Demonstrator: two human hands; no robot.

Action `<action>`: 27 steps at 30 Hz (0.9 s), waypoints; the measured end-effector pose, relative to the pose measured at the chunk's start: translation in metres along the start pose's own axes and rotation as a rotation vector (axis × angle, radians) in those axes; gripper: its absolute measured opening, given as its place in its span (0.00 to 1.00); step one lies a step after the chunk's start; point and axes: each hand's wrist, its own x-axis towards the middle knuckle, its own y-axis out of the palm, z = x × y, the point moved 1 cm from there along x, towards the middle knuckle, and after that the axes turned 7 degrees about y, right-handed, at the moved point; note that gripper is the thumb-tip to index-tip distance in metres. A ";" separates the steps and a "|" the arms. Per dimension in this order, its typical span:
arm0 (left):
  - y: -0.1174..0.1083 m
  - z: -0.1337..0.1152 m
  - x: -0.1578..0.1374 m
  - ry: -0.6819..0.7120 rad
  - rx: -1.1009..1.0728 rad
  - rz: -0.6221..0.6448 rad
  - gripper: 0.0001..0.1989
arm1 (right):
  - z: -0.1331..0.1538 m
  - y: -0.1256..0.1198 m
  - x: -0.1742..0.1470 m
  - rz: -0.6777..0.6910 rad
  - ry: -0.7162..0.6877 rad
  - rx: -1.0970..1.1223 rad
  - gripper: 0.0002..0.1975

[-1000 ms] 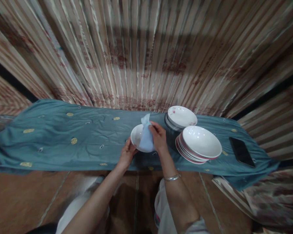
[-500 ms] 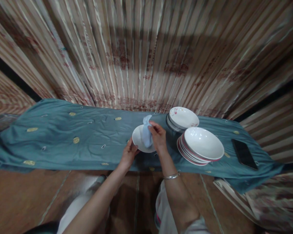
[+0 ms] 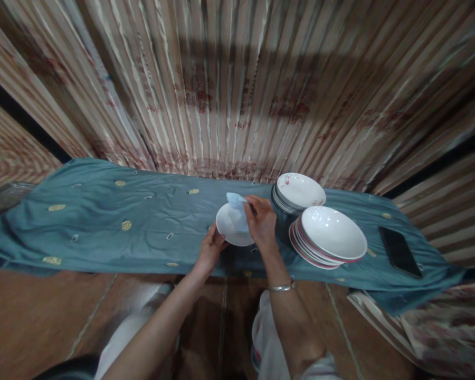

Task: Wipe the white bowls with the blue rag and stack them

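Observation:
My left hand (image 3: 211,247) grips the left rim of a small white bowl (image 3: 230,232), its thumb over the edge. The bowl is tilted so that its inside faces me. In my right hand (image 3: 262,221) is a light blue cloth (image 3: 236,200), pinched between the fingers, with part of it hanging inside the bowl. A silver bangle circles my right wrist. To the right of my right hand stand a stack of large white bowls with red bands (image 3: 332,232) and, behind it, a stack of plates with a floral pattern (image 3: 301,190).
A black phone (image 3: 399,250) lies near the right end of the narrow table, which a teal cloth with yellow motifs (image 3: 91,221) covers. Behind it hangs a pleated beige curtain (image 3: 221,95). Brown floor tiles (image 3: 39,306) lie below the front edge.
My right hand has shifted slightly to the right and turned, and the top of the blue cloth now leans left. My left hand keeps its hold on the bowl.

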 end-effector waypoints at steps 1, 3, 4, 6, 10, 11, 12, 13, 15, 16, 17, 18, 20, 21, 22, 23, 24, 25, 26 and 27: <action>0.000 0.000 0.000 -0.002 0.002 0.002 0.31 | -0.001 -0.001 0.000 0.003 -0.001 -0.050 0.11; 0.000 0.000 0.001 -0.009 0.002 0.007 0.31 | -0.004 -0.003 0.000 0.004 0.042 -0.094 0.12; 0.000 0.001 0.001 -0.013 -0.001 0.009 0.32 | -0.006 -0.005 0.001 -0.004 0.077 -0.084 0.12; 0.000 0.002 0.002 -0.017 -0.011 0.007 0.33 | -0.008 -0.011 0.004 -0.042 0.159 0.000 0.13; -0.001 0.004 0.002 -0.023 -0.029 -0.015 0.34 | -0.007 -0.022 0.011 -0.114 0.279 0.256 0.15; -0.001 0.005 0.002 -0.023 -0.032 -0.020 0.34 | -0.007 -0.023 0.011 -0.115 0.287 0.303 0.15; -0.001 0.005 0.002 -0.022 -0.034 -0.023 0.33 | -0.006 -0.023 0.011 -0.102 0.284 0.333 0.15; -0.002 0.005 0.002 -0.022 -0.034 -0.024 0.33 | -0.007 -0.022 0.011 -0.071 0.272 0.341 0.15; -0.002 0.005 0.002 -0.024 -0.033 -0.018 0.32 | -0.009 -0.019 0.008 0.055 0.231 0.279 0.12; -0.002 0.004 0.002 -0.027 -0.031 -0.015 0.32 | -0.010 -0.018 0.006 0.147 0.210 0.211 0.10; -0.001 0.004 0.002 -0.029 -0.030 -0.011 0.31 | -0.012 -0.016 0.004 0.249 0.191 0.128 0.09; -0.001 0.003 0.002 -0.031 -0.030 -0.006 0.31 | -0.014 -0.015 0.002 0.354 0.177 0.040 0.08; 0.001 0.003 0.003 -0.034 -0.032 -0.005 0.30 | -0.017 -0.015 -0.002 0.550 0.156 -0.097 0.08; 0.001 0.003 0.003 -0.035 -0.035 -0.011 0.31 | -0.018 -0.015 -0.003 0.640 0.144 -0.129 0.08; 0.002 0.002 0.003 -0.037 -0.039 -0.017 0.31 | -0.018 -0.015 -0.005 0.721 0.130 -0.133 0.09; 0.002 0.002 0.003 -0.041 -0.040 -0.023 0.31 | -0.018 -0.015 -0.006 0.789 0.117 -0.116 0.10; 0.002 0.002 0.004 -0.045 -0.040 -0.024 0.31 | -0.018 -0.014 -0.008 0.843 0.108 -0.086 0.13; 0.002 0.002 0.004 -0.049 -0.038 -0.021 0.30 | -0.018 -0.012 -0.009 0.883 0.103 -0.051 0.15; 0.002 0.002 0.004 -0.052 -0.035 -0.014 0.30 | -0.017 -0.009 -0.010 0.906 0.102 -0.016 0.17; 0.001 0.002 0.004 -0.051 -0.034 -0.008 0.30 | -0.017 -0.006 -0.012 0.912 0.100 0.018 0.16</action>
